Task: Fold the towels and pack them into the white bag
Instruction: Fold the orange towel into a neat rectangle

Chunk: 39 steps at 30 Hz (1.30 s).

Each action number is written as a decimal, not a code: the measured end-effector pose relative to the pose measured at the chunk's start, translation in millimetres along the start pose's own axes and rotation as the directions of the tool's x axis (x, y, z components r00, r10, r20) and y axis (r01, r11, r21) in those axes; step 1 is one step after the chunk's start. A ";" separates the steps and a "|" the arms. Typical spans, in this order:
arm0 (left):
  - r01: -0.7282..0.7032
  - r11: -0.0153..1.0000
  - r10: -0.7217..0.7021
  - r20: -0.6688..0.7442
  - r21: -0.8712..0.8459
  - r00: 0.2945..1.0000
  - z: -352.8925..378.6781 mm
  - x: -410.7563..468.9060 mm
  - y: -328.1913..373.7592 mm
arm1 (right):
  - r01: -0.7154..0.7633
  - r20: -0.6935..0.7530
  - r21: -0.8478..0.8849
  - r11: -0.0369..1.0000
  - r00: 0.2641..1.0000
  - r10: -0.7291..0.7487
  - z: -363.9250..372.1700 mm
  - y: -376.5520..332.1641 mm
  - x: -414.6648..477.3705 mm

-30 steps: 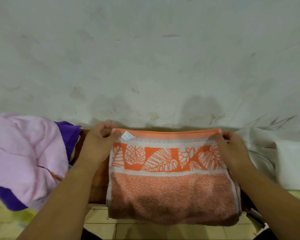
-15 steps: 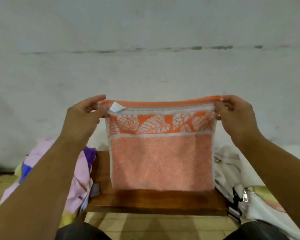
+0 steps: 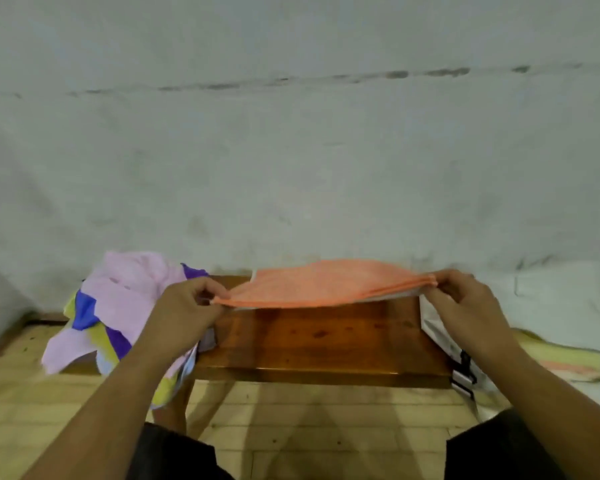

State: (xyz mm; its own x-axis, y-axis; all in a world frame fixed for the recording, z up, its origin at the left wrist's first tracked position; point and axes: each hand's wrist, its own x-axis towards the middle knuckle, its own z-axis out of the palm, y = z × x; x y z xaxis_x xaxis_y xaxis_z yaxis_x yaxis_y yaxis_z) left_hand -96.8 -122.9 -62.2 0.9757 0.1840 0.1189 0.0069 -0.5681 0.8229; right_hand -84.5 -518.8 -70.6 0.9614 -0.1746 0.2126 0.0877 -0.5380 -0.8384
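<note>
A person sits facing a small wooden table (image 3: pixel 319 344) set against a pale, scuffed wall (image 3: pixel 291 150). Both forearms reach in from the bottom of the view.

The two hands hold an orange towel (image 3: pixel 326 282) stretched flat and level just above the far half of the table, its near folded edge pulled taut between them. The towel is folded into several layers, and a whitish edge shows under the orange along the near side.

The left hand (image 3: pixel 191 306), at nine o'clock of the towel, pinches the towel's left corner between thumb and curled fingers. The right hand (image 3: pixel 465 303), at three o'clock of the towel, grips the right corner the same way, fingers curled over the stacked layers. The hands are well apart, one at each end of the towel.

At nine o'clock of the table, a loose pile of towels (image 3: pixel 118 306) in pink, purple, blue and yellow spills over the table's left edge, partly behind the left forearm.

At three o'clock of the table lies the white bag (image 3: pixel 435 332), touching the table's right edge and partly hidden under the right wrist. A black clip (image 3: pixel 465 370) hangs from it at the table's near right corner.

Farther out at four o'clock, a yellow and peach towel (image 3: pixel 568 362) lies low by the right edge of the view.

Below the table is a tan tiled floor (image 3: pixel 291 427). The person's dark shorts (image 3: pixel 174 452) show at the bottom, at seven and five o'clock.
</note>
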 end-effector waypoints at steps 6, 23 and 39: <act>-0.009 0.984 -0.039 0.267 0.177 0.963 35.8 -47.1 -66.3 | -0.165 0.215 -0.226 0.960 0.953 0.214 17.3 75.3 -54.2; -0.040 0.970 -0.026 0.268 0.238 0.963 30.1 -45.6 -75.5 | 0.063 0.297 -0.175 0.982 0.955 -0.008 17.6 69.2 -69.8; 0.013 0.922 -0.177 0.392 0.387 0.903 50.1 -42.5 -66.0 | -0.107 0.445 -0.232 0.967 0.872 0.203 23.7 81.2 -64.0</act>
State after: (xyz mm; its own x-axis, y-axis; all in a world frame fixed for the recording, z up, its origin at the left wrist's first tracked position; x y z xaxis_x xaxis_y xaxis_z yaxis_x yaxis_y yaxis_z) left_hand -127.7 -133.4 -149.3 0.9654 -0.0481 -0.2565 0.1034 -0.8320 0.5450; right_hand -132.7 -531.8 -164.2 0.9725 0.1051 -0.2080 -0.0785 -0.6927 -0.7169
